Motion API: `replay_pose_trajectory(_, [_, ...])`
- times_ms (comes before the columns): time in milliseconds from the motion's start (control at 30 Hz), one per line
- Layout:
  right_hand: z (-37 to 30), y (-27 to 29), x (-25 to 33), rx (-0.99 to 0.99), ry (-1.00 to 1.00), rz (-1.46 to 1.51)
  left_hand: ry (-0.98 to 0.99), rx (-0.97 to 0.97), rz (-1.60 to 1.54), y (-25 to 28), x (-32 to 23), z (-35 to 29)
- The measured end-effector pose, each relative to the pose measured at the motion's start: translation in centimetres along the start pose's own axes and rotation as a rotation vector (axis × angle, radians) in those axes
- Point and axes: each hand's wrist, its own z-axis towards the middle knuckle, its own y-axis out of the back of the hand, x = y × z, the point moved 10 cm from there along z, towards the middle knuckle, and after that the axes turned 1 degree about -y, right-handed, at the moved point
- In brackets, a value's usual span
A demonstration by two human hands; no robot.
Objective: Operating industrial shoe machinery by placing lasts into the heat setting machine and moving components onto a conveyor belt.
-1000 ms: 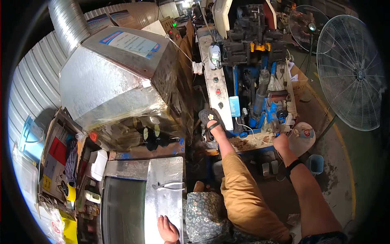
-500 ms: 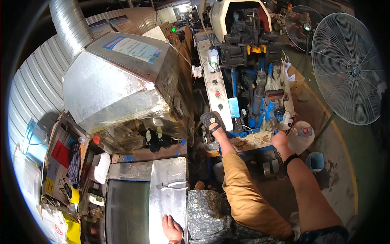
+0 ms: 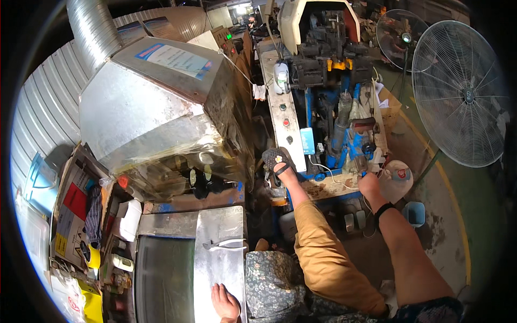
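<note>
Cluttered workshop floor filled the view, machinery crowded on every side. At its middle my right hand (image 3: pixel 370 184) reached out to a pale rounded piece (image 3: pixel 397 180) that sat at the near edge of the worn wooden bench (image 3: pixel 328 187), just below the blue machine (image 3: pixel 344 129). That hand was touching the piece's left side, fingers curled against it; whether they were fully clamped on it I could not tell. The piece looked off-white and domed, with a small blue and red mark on top, smooth in its skin. I judged it light and fairly stiff, perhaps a little slick, best taken by its rim with the fingers wrapped under the edge rather than pinched on the dome.

My left hand (image 3: pixel 225 302) lay low in the picture, flat and open on the shiny metal table (image 3: pixel 218 253), gripping nothing. A pair of pliers (image 3: pixel 225 245) lay on that same sheet, well apart from the hand. My leg in tan trousers (image 3: pixel 323 258) stretched forward, the sandalled foot (image 3: pixel 277 160) propped against the machine's grey control panel (image 3: pixel 284 116).

Farther out, a big sheet-metal hood (image 3: pixel 156 102) with a ribbed duct (image 3: pixel 91 27) stood at the left, cardboard boxes (image 3: pixel 72 204) beneath it. Two wire-caged fans (image 3: pixel 458 91) stood at the right.
</note>
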Motion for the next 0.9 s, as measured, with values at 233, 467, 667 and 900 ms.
replay_pose_trajectory(233, [-0.1, 0.5, 0.4, -0.036, 0.056, 0.011, 0.055, 0.032, 0.047, 0.3, -0.5, 0.9])
replay_pose_trajectory(467, [-0.3, -0.2, -0.1, 0.088, -0.024, -0.021, 0.043, 0.014, 0.061, 0.4, 0.2, 0.2])
replay_pose_trajectory(667, [0.5, -0.4, -1.5, -0.007, -0.043, -0.033, 0.050, 0.062, 0.070, 0.0, -0.1, 0.3])
replay_pose_trajectory(900, [0.5, -1.0, -0.9, 0.038, -0.026, -0.011, 0.067, 0.061, 0.073, 0.1, -0.1, 0.4])
